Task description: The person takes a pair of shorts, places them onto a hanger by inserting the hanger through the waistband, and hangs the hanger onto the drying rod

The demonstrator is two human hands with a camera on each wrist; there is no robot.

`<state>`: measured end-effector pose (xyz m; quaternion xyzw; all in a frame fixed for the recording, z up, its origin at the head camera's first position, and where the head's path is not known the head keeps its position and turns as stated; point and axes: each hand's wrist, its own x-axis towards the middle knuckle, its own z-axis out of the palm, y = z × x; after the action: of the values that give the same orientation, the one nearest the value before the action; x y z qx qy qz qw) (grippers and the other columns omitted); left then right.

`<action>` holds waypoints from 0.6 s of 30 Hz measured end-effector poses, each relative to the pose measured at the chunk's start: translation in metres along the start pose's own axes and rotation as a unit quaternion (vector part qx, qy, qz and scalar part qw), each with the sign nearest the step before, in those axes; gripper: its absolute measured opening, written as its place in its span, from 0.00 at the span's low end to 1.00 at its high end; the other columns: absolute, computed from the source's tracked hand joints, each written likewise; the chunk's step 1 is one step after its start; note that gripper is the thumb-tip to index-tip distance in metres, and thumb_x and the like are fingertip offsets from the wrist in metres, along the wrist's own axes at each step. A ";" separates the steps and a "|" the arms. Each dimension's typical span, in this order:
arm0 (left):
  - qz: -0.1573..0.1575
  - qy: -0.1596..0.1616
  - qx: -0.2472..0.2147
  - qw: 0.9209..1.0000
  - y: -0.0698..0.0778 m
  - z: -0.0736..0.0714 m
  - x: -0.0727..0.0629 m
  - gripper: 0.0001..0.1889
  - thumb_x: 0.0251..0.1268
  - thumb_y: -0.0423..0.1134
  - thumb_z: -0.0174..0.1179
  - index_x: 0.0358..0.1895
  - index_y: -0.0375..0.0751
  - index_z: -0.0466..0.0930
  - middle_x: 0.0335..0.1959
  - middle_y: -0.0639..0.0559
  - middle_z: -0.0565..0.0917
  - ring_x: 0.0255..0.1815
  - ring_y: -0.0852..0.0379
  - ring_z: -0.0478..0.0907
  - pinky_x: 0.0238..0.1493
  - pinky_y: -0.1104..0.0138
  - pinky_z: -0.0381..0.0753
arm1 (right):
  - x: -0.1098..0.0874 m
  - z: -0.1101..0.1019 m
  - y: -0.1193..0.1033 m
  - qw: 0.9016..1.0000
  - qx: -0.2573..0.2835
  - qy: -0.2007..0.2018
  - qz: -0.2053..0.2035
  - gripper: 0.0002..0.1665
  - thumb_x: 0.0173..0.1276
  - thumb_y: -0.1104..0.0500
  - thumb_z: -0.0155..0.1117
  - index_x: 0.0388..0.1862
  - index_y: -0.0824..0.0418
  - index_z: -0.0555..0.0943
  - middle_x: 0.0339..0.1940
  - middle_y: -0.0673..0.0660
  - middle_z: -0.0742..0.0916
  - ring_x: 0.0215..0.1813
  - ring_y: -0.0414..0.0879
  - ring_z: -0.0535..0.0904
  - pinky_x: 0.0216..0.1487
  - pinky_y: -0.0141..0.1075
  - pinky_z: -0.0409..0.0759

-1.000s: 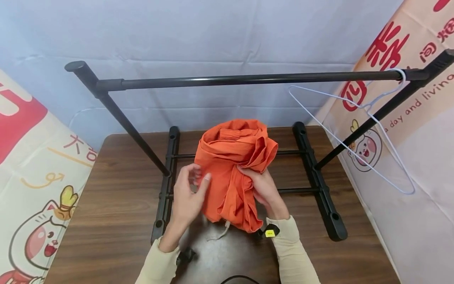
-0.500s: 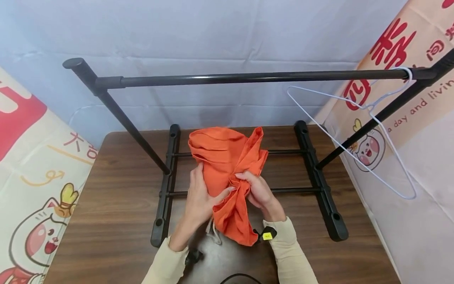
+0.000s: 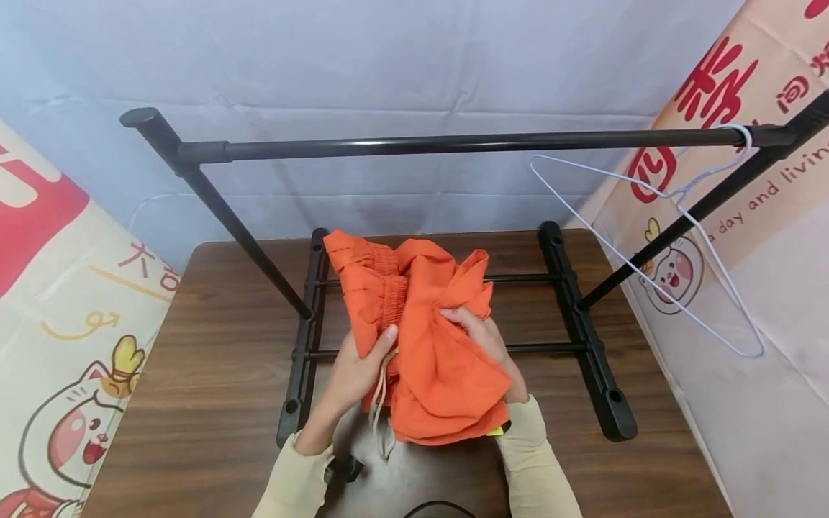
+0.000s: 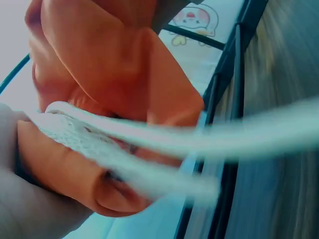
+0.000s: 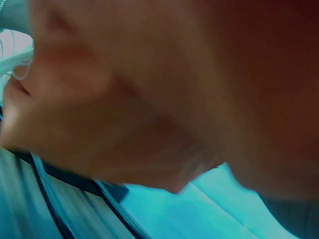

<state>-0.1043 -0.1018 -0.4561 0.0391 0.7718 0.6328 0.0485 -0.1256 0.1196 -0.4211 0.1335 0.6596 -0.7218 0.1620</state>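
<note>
A bunched pair of orange drawstring pants [image 3: 430,360] is held up over the table between my hands; folds hide the leg length. My left hand [image 3: 350,378] grips the gathered elastic waistband [image 3: 393,295], thumb on top. Beside that thumb, a pale drawstring [image 3: 378,414] dangles. In the left wrist view the cord [image 4: 149,137] crosses in front of the orange cloth [image 4: 99,55], blurred. My right hand [image 3: 479,334] pinches the cloth on the right side, its lower fingers hidden underneath. Close, blurred cloth [image 5: 124,99] fills most of the right wrist view.
A black garment rack [image 3: 414,146] stands on the wooden table [image 3: 214,345], its bar above and beyond my hands. A white hanger [image 3: 680,194] hangs at the bar's right end. A black cable [image 3: 440,506] lies at the near edge.
The bundle has been turned and partly unfolded, so the waistband and cord now show on the left. My left hand has gone from loosely beside the cloth to gripping the waistband.
</note>
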 end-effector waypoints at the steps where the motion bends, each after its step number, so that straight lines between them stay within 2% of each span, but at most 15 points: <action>1: -0.009 0.001 -0.005 1.000 0.000 -0.003 -0.001 0.21 0.80 0.49 0.59 0.66 0.41 0.75 0.55 0.43 0.85 0.54 0.53 0.83 0.60 0.58 0.80 | 0.000 -0.004 -0.001 1.000 -0.005 0.011 0.007 0.19 0.77 0.51 0.59 0.60 0.58 0.78 0.49 0.46 0.82 0.50 0.41 0.81 0.57 0.31 0.80; 3: -0.029 0.006 -0.010 1.000 -0.001 -0.010 -0.001 0.19 0.82 0.48 0.56 0.64 0.39 0.76 0.52 0.41 0.85 0.51 0.54 0.84 0.58 0.59 0.81 | 0.001 -0.013 -0.004 0.999 -0.018 0.044 0.019 0.19 0.77 0.48 0.60 0.60 0.56 0.81 0.49 0.44 0.83 0.51 0.39 0.81 0.57 0.29 0.79; 5: -0.046 0.015 -0.009 0.999 -0.002 -0.018 -0.001 0.20 0.83 0.48 0.54 0.65 0.39 0.75 0.53 0.40 0.85 0.51 0.56 0.83 0.59 0.61 0.80 | 0.002 -0.022 -0.006 0.998 -0.022 0.061 0.029 0.20 0.77 0.47 0.60 0.60 0.54 0.81 0.49 0.43 0.83 0.51 0.39 0.80 0.57 0.28 0.79; 9: -0.071 0.033 -0.025 0.997 -0.004 -0.037 0.000 0.19 0.83 0.46 0.54 0.65 0.38 0.76 0.52 0.43 0.85 0.50 0.61 0.83 0.58 0.67 0.80 | 0.004 -0.043 -0.007 0.997 0.026 0.070 0.029 0.17 0.76 0.49 0.62 0.59 0.52 0.78 0.50 0.41 0.82 0.52 0.37 0.81 0.57 0.28 0.80; 11: -0.077 0.050 -0.057 0.994 -0.005 -0.045 0.000 0.17 0.82 0.43 0.55 0.63 0.36 0.77 0.48 0.48 0.85 0.48 0.63 0.83 0.55 0.70 0.80 | 0.004 -0.054 -0.004 0.996 0.059 0.068 0.012 0.13 0.77 0.52 0.61 0.57 0.51 0.76 0.50 0.41 0.83 0.53 0.37 0.81 0.57 0.28 0.81; 13: -0.071 0.061 -0.095 0.991 -0.004 -0.052 0.001 0.16 0.82 0.41 0.56 0.61 0.35 0.76 0.44 0.52 0.84 0.46 0.63 0.83 0.53 0.71 0.82 | 0.006 -0.065 0.000 0.994 0.085 0.060 -0.016 0.10 0.80 0.56 0.59 0.56 0.51 0.76 0.50 0.41 0.84 0.54 0.37 0.81 0.58 0.28 0.81; 15: -0.062 0.064 -0.120 0.989 -0.002 -0.057 0.003 0.16 0.81 0.41 0.56 0.61 0.34 0.76 0.42 0.55 0.84 0.46 0.63 0.83 0.52 0.71 0.82 | 0.009 -0.074 0.006 0.994 0.088 0.060 -0.035 0.06 0.81 0.57 0.59 0.53 0.49 0.78 0.48 0.40 0.85 0.53 0.36 0.81 0.56 0.27 0.81; 18: -0.053 0.048 -0.132 0.989 0.001 -0.061 0.006 0.18 0.81 0.42 0.56 0.64 0.34 0.74 0.44 0.57 0.84 0.48 0.62 0.83 0.54 0.71 0.83 | 0.014 -0.084 0.013 0.994 0.084 0.050 -0.054 0.06 0.81 0.59 0.59 0.49 0.47 0.79 0.46 0.41 0.85 0.50 0.37 0.82 0.55 0.28 0.83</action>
<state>-0.1176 -0.1606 -0.4433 -0.0387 0.6837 0.7270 0.0498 -0.1352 0.2014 -0.4462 0.1468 0.6102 -0.7746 0.0780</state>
